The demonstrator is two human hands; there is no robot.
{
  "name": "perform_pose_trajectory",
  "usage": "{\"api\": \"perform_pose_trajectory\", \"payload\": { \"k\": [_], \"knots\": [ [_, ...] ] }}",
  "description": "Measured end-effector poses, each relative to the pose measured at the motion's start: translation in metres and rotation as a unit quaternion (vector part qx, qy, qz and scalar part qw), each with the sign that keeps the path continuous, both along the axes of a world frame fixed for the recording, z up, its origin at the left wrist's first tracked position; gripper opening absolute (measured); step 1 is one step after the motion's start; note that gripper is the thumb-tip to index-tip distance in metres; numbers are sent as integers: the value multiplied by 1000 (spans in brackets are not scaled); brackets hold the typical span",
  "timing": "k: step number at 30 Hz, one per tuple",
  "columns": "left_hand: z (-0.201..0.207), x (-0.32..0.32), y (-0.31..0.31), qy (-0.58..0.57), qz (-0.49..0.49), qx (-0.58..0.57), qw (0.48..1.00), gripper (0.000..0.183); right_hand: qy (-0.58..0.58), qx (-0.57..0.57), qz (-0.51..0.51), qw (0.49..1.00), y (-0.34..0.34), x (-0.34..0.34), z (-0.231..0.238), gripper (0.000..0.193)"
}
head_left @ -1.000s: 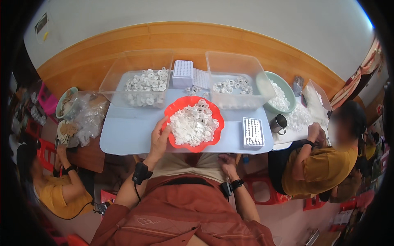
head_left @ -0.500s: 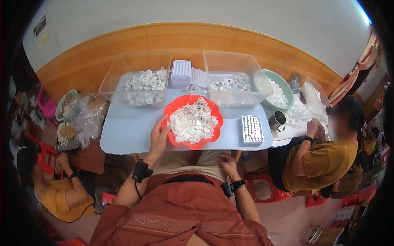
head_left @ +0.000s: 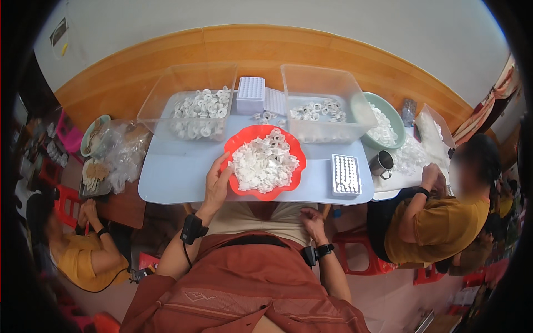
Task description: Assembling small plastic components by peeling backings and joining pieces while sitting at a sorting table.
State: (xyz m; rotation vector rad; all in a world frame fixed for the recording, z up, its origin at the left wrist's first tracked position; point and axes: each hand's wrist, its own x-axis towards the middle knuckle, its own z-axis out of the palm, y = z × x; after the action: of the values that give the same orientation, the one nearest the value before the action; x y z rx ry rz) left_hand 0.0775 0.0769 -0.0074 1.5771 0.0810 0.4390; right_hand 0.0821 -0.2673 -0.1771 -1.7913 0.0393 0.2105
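Note:
A red bowl with a wavy rim [head_left: 300, 176] stands at the near middle of the pale blue table, heaped with small white plastic pieces [head_left: 264, 164]. My left hand [head_left: 216, 183] grips its left rim, with the thumb on the near side and the fingers along the outer edge. My right hand [head_left: 313, 223] rests on my thigh below the table edge. Its fingers are loosely curled, and nothing shows in them. Right of the bowl lies a white tray [head_left: 346, 191] with rows of small round pieces.
Two clear bins [head_left: 152, 114] [head_left: 327, 83] with white ring-shaped parts stand behind the bowl, a lilac rack [head_left: 251, 102] between them. At right are a green basin [head_left: 398, 125], a metal mug [head_left: 381, 164] and a seated person [head_left: 444, 216]. Another person [head_left: 91, 252] sits at left.
The whole view has shifted slightly, so the table's things sit a little further right and up. My hands keep the same places: left on the bowl, right on my thigh.

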Motion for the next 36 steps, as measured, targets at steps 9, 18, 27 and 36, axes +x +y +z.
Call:
{"api": "perform_pose_trajectory", "payload": {
  "k": [9, 18, 27, 36],
  "knots": [
    [-5, 1, 1, 19, 20, 12, 1000, 47, -31, -17, 49, 998, 7, 22, -23, 19],
    [-4, 2, -5, 21, 48, 11, 999, 46, -14, -6, 57, 998, 9, 39, -39, 18],
    [-3, 0, -3, 38, 58, 27, 997, 46, 81, 18, 82, 993, 13, 42, -21, 11],
    [2, 1, -7, 29, 56, 19, 998, 46, 99, 12, 89, 991, 16, 45, -24, 12]
  ]
}}
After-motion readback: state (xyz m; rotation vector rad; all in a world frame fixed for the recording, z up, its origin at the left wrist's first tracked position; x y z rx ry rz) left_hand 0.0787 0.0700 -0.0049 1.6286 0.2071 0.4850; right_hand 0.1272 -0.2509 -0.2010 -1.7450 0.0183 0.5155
